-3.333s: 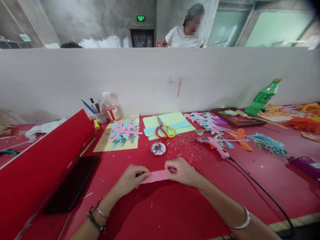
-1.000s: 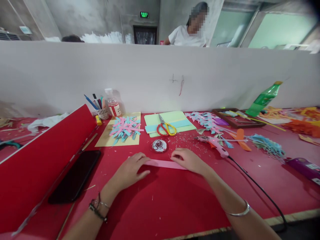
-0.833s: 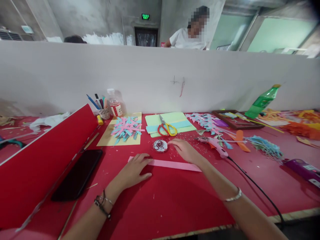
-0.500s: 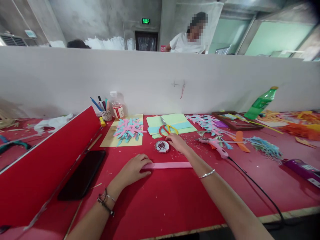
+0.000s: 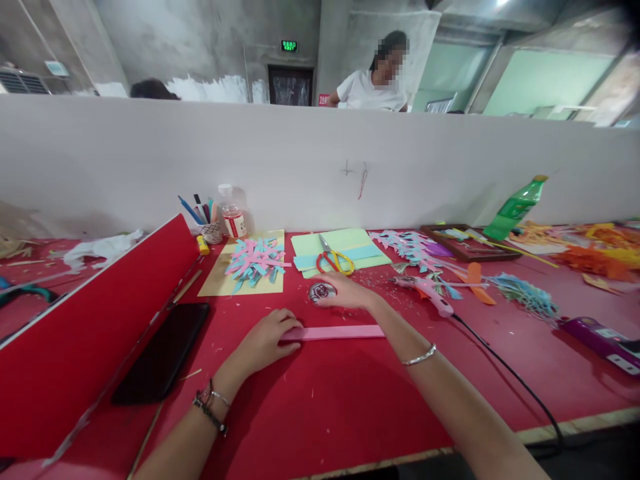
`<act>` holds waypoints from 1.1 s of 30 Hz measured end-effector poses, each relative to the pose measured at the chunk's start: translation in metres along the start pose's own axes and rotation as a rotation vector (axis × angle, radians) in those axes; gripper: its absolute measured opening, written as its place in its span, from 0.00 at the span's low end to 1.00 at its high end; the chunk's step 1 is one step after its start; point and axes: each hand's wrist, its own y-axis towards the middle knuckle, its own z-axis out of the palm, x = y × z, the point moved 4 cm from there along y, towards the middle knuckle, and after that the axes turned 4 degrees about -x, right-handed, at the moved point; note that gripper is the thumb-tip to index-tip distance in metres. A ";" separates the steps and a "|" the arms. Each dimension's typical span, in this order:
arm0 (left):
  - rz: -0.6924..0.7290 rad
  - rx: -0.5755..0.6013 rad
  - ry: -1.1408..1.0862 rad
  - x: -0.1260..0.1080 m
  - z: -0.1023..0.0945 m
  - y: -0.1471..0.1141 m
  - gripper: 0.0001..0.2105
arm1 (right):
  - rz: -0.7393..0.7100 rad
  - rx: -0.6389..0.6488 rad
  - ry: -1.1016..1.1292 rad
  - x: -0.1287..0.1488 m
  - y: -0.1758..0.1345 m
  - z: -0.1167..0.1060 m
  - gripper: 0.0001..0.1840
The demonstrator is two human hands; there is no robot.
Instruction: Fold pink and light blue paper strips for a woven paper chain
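Red table (image 5: pixel 320 407) in front; phone (image 5: pixel 163 353) on L side. L hand (image 5: pixel 265 340) lies w/ fingers loose, unclenched, over L end of pink strip (image 5: pixel 340 332), which is flat on table. Just beyond, R hand (image 5: pixel 343 291) has thumb & fingers around small round dish (image 5: pixel 321 291); can't tell if gripped. Glue gun (image 5: pixel 435 297) to R. Farther: scissors (image 5: pixel 341 265) on paper sheets (image 5: pixel 363 240), then grey partition (image 5: pixel 280 153).

Concrete wall (image 5: pixel 210 43) behind a pale partition (image 5: pixel 280 150)

Head-worn view, forward, down at hands (image 5: pixel 267 341)
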 end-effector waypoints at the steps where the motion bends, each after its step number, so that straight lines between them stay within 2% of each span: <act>1: 0.001 0.001 0.001 0.000 0.000 0.000 0.12 | 0.004 0.046 -0.024 0.000 -0.001 0.004 0.35; 3: -0.001 0.002 0.010 -0.001 0.000 -0.001 0.12 | 0.023 0.082 -0.069 -0.002 -0.002 0.009 0.42; 8: -0.010 0.004 0.049 0.001 0.001 -0.001 0.14 | 0.051 0.061 -0.134 -0.006 0.007 0.013 0.43; 11: -0.011 0.013 0.052 0.002 0.003 0.000 0.13 | 0.036 0.007 -0.135 -0.005 0.023 0.010 0.40; 15: -0.012 0.028 0.068 0.002 0.003 0.001 0.12 | 0.114 -0.110 -0.169 -0.009 0.052 0.011 0.39; 18: 0.002 0.028 0.071 -0.001 0.000 0.000 0.12 | 0.155 -0.127 -0.174 -0.012 0.073 0.020 0.38; 21: 0.019 0.010 0.076 -0.003 -0.002 -0.001 0.13 | 0.174 -0.148 -0.169 -0.006 0.078 0.023 0.37; 23: 0.027 0.008 0.085 -0.003 -0.003 -0.001 0.14 | 0.150 -0.156 -0.158 0.006 0.068 0.019 0.33; 25: 0.016 0.005 0.105 -0.001 -0.002 -0.001 0.13 | 0.086 -0.102 -0.126 0.023 0.047 0.014 0.23; 27: -0.018 0.002 0.144 0.001 -0.001 0.000 0.11 | -0.036 0.074 -0.029 0.042 0.017 0.013 0.14; 29: -0.044 0.009 0.178 0.002 0.001 0.000 0.11 | -0.125 0.194 0.019 0.056 -0.015 0.012 0.15; 33: -0.022 -0.001 0.154 0.000 0.003 -0.001 0.13 | -0.090 0.172 -0.088 0.057 -0.058 0.010 0.15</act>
